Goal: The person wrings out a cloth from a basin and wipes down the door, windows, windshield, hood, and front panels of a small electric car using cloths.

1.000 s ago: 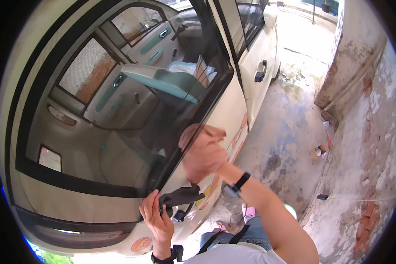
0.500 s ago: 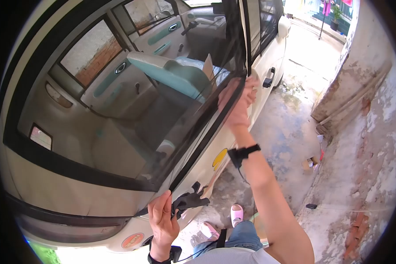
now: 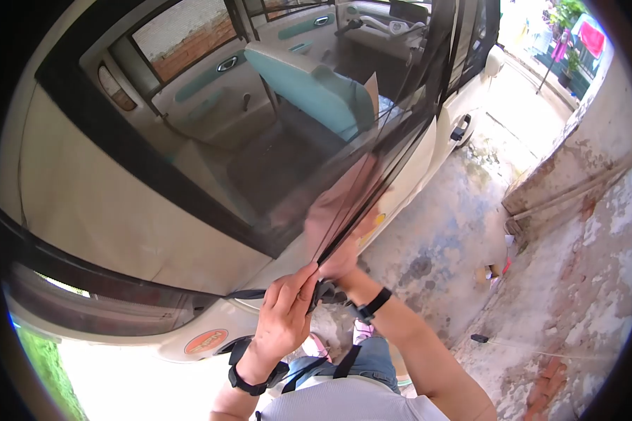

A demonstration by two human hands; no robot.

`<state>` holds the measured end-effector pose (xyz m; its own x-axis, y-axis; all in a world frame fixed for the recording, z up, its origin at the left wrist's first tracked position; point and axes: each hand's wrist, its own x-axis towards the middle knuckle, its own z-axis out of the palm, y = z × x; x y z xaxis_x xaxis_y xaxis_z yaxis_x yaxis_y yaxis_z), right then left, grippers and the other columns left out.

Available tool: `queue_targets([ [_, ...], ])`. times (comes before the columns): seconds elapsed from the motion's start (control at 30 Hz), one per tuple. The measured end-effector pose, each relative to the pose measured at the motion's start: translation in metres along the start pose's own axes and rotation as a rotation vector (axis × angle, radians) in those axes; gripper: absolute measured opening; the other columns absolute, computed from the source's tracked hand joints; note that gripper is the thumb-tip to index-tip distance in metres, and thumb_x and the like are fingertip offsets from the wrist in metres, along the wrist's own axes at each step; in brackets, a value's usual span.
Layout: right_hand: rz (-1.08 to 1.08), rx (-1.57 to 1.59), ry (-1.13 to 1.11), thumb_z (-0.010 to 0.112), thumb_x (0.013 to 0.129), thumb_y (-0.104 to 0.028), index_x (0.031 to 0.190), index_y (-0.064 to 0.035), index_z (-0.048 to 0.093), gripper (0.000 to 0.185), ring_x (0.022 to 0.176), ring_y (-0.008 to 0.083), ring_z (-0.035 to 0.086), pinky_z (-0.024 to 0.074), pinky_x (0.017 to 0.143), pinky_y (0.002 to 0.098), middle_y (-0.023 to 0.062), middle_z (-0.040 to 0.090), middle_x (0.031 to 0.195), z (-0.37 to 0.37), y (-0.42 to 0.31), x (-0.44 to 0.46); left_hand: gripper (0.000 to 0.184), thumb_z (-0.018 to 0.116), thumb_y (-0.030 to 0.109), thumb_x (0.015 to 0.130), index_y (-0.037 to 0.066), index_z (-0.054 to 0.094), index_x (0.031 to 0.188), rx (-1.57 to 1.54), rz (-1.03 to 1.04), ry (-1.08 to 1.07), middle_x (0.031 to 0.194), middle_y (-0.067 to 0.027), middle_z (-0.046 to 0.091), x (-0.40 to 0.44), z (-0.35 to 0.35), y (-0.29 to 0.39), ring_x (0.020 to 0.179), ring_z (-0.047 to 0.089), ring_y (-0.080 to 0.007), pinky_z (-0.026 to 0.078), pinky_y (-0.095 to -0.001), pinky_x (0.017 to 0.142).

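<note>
My left grip [image 3: 286, 305] is pinched together on the near end of the black window strip [image 3: 393, 172], which lies along the lower edge of the side glass [image 3: 246, 165] and runs from my fingers toward the far right. Pinching right at that corner probably keeps the end steady and exact against the body. My right grip [image 3: 344, 256] is just beyond, at the same strip; it is blurred and partly behind dark trim, so I cannot tell whether its fingers are together or apart. Having both close together likely gives me the best feel for that edge. To the left, the beige car [image 3: 179, 266] leaves my arms no way through; to the right, open concrete floor [image 3: 428, 235] reaches to the peeling wall [image 3: 576, 245], giving my right elbow room. At the far end, the door handle [image 3: 460, 128] juts out near the strip's line.
</note>
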<state>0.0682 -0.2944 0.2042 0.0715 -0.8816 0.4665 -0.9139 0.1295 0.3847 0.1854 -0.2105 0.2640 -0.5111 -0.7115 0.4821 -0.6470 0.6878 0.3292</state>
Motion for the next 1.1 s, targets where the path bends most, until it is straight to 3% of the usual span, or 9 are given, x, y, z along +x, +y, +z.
queue_targets([
  [0.07, -0.120, 0.629, 0.100, 0.054, 0.093, -0.023, 0.113, -0.0112, 0.057, 0.024, 0.093, 0.0194, 0.062, 0.0474, 0.082, 0.0326, 0.0022, 0.063, 0.099, 0.036, -0.056, -0.047, 0.057, 0.067, -0.008, 0.068, -0.009, 0.057, 0.125, -0.001, 0.023, -0.001, 0.132, -0.0157, 0.054, 0.000, -0.002, -0.001, 0.105, 0.056, -0.0342, 0.048, -0.0402, 0.090],
  [0.1, -0.179, 0.789, 0.119, 0.054, 0.094, -0.024, 0.114, -0.0111, 0.057, 0.024, 0.094, 0.0198, 0.062, 0.0472, 0.083, 0.0330, 0.0026, 0.063, 0.101, 0.045, -0.068, -0.060, 0.059, 0.068, -0.008, 0.068, -0.009, 0.056, 0.126, 0.005, 0.044, -0.003, 0.133, -0.0161, 0.053, -0.002, -0.002, -0.001, 0.106, 0.056, -0.0346, 0.048, -0.0403, 0.090],
  [0.2, -0.198, 0.946, 0.148, 0.054, 0.094, -0.025, 0.117, -0.0108, 0.055, 0.027, 0.097, 0.0211, 0.061, 0.0464, 0.086, 0.0341, 0.0039, 0.062, 0.105, 0.066, -0.067, -0.051, 0.061, 0.068, -0.008, 0.069, -0.008, 0.055, 0.128, -0.007, 0.056, -0.006, 0.134, -0.0164, 0.053, -0.003, -0.003, -0.002, 0.107, 0.056, -0.0350, 0.047, -0.0401, 0.091],
  [0.6, 0.143, 0.610, 0.215, 0.054, 0.097, -0.029, 0.129, -0.0098, 0.050, 0.037, 0.110, 0.0258, 0.058, 0.0437, 0.098, 0.0380, 0.0085, 0.056, 0.122, 0.085, -0.054, 0.067, 0.061, 0.067, -0.010, 0.071, -0.005, 0.054, 0.130, 0.021, 0.034, -0.073, 0.134, -0.0168, 0.053, -0.001, -0.012, -0.013, 0.110, 0.055, -0.0360, 0.046, -0.0410, 0.094],
  [0.63, 0.420, 0.391, 0.172, 0.054, 0.097, -0.030, 0.128, -0.0098, 0.050, 0.038, 0.110, 0.0261, 0.058, 0.0437, 0.098, 0.0383, 0.0089, 0.056, 0.122, 0.087, -0.035, 0.084, 0.061, 0.067, -0.010, 0.071, -0.005, 0.054, 0.130, 0.003, 0.027, -0.073, 0.134, -0.0172, 0.053, -0.001, -0.014, -0.011, 0.110, 0.055, -0.0361, 0.046, -0.0408, 0.094],
  [0.73, 0.421, 0.763, -0.012, 0.055, 0.094, -0.030, 0.124, -0.0101, 0.052, 0.036, 0.109, 0.0258, 0.059, 0.0445, 0.096, 0.0380, 0.0090, 0.057, 0.120, 0.102, 0.037, 0.107, 0.060, 0.067, -0.010, 0.071, -0.006, 0.054, 0.129, -0.026, 0.009, -0.077, 0.134, -0.0177, 0.053, -0.002, -0.014, -0.008, 0.110, 0.055, -0.0363, 0.046, -0.0406, 0.094],
  [0.83, 0.589, 0.744, -0.108, 0.056, 0.092, -0.030, 0.120, -0.0104, 0.054, 0.034, 0.107, 0.0254, 0.060, 0.0452, 0.094, 0.0376, 0.0090, 0.059, 0.117, 0.106, 0.071, 0.127, 0.059, 0.064, -0.011, 0.071, -0.006, 0.054, 0.129, -0.028, 0.018, -0.060, 0.134, -0.0183, 0.053, -0.002, -0.010, -0.008, 0.110, 0.055, -0.0367, 0.046, -0.0406, 0.094],
  [0.97, 0.663, 0.248, 0.008, 0.058, 0.089, -0.031, 0.114, -0.0108, 0.056, 0.032, 0.105, 0.0249, 0.061, 0.0462, 0.092, 0.0372, 0.0090, 0.060, 0.113, 0.042, 0.006, 0.075, 0.055, 0.058, -0.012, 0.074, -0.007, 0.054, 0.129, -0.024, -0.024, 0.020, 0.133, -0.0207, 0.053, 0.000, -0.002, -0.009, 0.112, 0.054, -0.0375, 0.044, -0.0416, 0.095],
  [1.1, 0.680, 0.552, 0.198, 0.060, 0.086, -0.031, 0.109, -0.0112, 0.059, 0.030, 0.102, 0.0245, 0.062, 0.0473, 0.089, 0.0368, 0.0090, 0.061, 0.110, 0.016, -0.042, 0.060, 0.051, 0.052, -0.006, 0.081, -0.009, 0.052, 0.131, 0.008, 0.036, 0.015, 0.134, -0.0240, 0.051, 0.005, -0.003, -0.017, 0.115, 0.053, -0.0384, 0.042, -0.0437, 0.098],
])
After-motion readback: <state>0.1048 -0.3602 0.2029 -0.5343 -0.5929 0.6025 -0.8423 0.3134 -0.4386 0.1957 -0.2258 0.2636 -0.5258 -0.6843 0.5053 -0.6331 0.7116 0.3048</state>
